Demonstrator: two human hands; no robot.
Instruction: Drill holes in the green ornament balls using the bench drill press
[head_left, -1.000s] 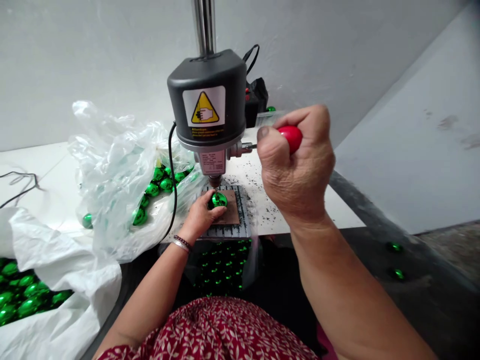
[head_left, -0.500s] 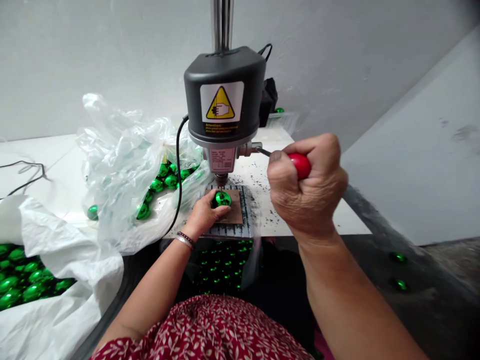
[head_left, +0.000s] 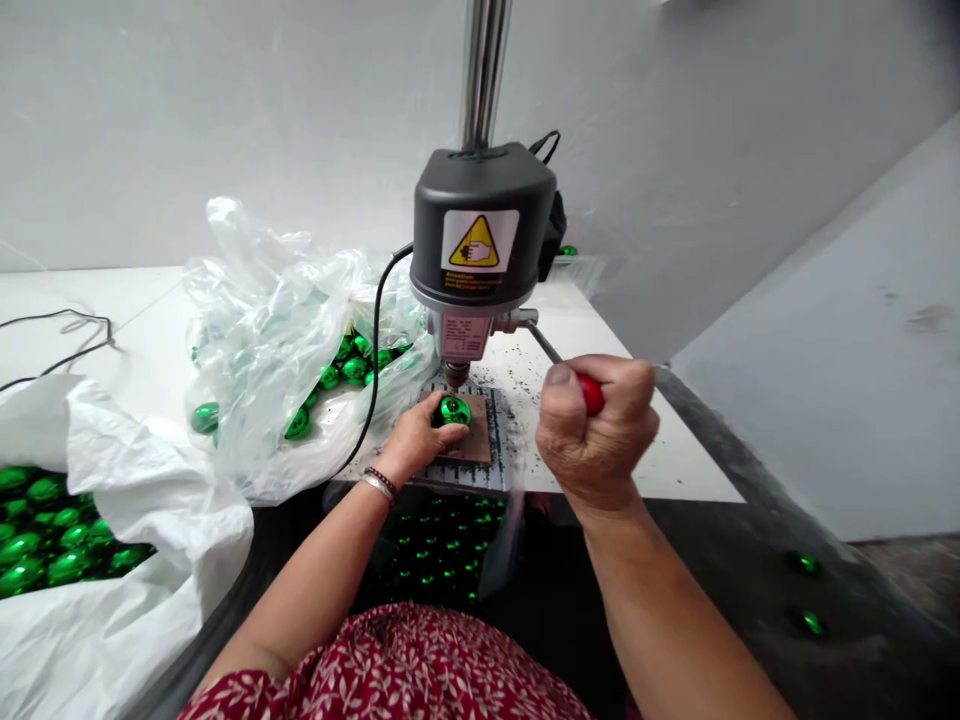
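Under the chuck [head_left: 457,374] of a dark grey drill press [head_left: 484,185], my left hand [head_left: 417,436] grips a shiny green ball [head_left: 455,411] between thumb and fingers. The ball rests on a brown board [head_left: 474,445] over the slotted metal base [head_left: 499,440]. The drill tip meets the top of the ball; how deep it sits cannot be made out. To the right of the press, my right hand [head_left: 598,428] is closed round the red knob [head_left: 591,394] of the lever, which slopes down from the press.
A clear plastic bag [head_left: 262,350] with green balls lies left of the press, behind a black cable [head_left: 375,375]. More balls fill a white sack [head_left: 187,535] at lower left and a container below the table's edge. Dark shavings dot the white table [head_left: 675,450]. Two balls lie on the floor at right.
My right hand has pulled the red knob downward, and the lever slopes more steeply. My left hand still holds the ball under the drill. The whole view has shifted slightly.
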